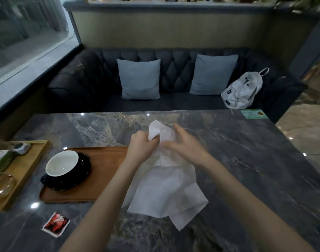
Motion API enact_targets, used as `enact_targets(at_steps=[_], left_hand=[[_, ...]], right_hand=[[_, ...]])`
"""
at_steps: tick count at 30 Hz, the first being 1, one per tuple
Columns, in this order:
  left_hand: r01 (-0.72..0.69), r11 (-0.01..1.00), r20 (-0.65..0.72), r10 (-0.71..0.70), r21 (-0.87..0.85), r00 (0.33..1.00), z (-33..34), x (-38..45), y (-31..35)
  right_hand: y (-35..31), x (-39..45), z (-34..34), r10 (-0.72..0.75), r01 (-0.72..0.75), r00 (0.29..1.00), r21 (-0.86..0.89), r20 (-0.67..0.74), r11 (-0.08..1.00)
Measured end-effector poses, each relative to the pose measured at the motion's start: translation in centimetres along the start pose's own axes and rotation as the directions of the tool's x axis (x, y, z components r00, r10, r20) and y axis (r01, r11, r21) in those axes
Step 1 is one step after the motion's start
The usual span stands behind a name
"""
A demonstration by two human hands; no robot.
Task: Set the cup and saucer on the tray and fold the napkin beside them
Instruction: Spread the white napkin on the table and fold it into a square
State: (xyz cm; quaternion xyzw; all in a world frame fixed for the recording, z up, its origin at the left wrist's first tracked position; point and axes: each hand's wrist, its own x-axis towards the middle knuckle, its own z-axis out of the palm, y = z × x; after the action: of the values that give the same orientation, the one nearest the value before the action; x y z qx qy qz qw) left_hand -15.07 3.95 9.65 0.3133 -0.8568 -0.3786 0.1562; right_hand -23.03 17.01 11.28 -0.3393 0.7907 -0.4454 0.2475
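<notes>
The cup (62,163) sits on its saucer (83,171) on the tray (104,155), to the left of both hands; that part of the task appears complete. The left hand (142,147) is clamped on the upper edge of the napkin (166,190), which hangs in the air below the hands, while the right hand (184,142), blurred, touches it with fingers extended; its grip cannot be confirmed. Recommended: lay the napkin flat on the table (246,151) just right of the tray, align edges, then crease.

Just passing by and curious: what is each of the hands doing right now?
Left hand: closed, gripping the white paper napkin.
Right hand: blurred, fingers on the napkin; grip cannot be told.
</notes>
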Motion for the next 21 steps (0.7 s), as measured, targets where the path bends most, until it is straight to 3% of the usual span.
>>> enact_targets(at_steps=[3,8,13,15,19,21], left_hand=[[-0.026,0.999,0.013,0.026,-0.020,1.000,0.1,0.1,0.9],[-0.101,0.991,-0.022,0.100,-0.085,0.995,-1.2,0.3,0.3],[-0.128,0.940,0.004,0.137,-0.315,0.991,-2.9,-0.7,0.2],[-0.075,0.880,0.089,0.131,-0.469,0.987,-3.3,-1.5,0.5],[0.072,0.875,0.353,0.117,-0.479,0.928,-4.1,-2.6,-0.5],[0.198,0.808,0.467,0.106,-0.556,0.878,-4.3,-3.1,-0.9]], right_hand=[[-0.1,0.1,2.0,-0.013,0.016,0.999,-0.118,0.029,0.993],[1.2,1.1,1.5,-0.025,0.026,0.999,0.034,-0.037,0.999],[-0.3,0.7,-0.5,-0.031,0.030,0.999,0.042,0.017,0.999],[-0.9,0.6,-1.4,0.002,-0.005,1.000,0.149,0.024,0.989],[-1.4,0.6,-3.3,0.119,-0.154,0.986,0.360,0.117,0.920],[-1.4,0.4,-3.8,0.153,-0.234,0.965,0.444,0.211,0.865]])
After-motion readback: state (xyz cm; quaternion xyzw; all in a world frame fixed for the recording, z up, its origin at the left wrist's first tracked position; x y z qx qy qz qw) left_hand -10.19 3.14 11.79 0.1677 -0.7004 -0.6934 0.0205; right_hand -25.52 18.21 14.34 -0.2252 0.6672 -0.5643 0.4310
